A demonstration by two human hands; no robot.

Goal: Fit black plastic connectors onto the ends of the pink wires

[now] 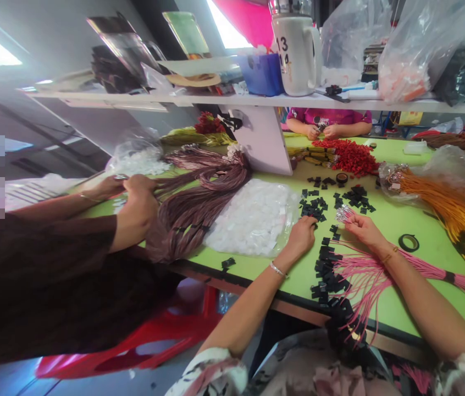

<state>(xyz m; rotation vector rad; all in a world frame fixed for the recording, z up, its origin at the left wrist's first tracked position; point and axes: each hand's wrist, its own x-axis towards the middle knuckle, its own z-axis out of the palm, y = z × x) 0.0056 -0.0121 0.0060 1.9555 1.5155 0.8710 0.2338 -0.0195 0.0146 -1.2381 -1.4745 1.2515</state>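
My right hand (365, 232) is closed around a bunch of pink wires (418, 264), close to their silvery metal terminal ends (343, 213). The wires trail right under my forearm, tied with black tape. My left hand (302, 237) reaches to the edge of a pile of small black connector housings (313, 204). Its fingers are drawn together there, and what lies between the fingertips is hidden. A row of black housings (327, 269) with pink wires attached runs down between my arms and over the table edge.
A bag of white connectors (253, 220) and brown wires (191, 220) lie left, where a co-worker's hands (137, 198) work. Black tape (408, 242) and orange wires (447, 198) lie right. Red connectors (354, 157) lie ahead, near another person. A shelf (216, 99) crosses above.
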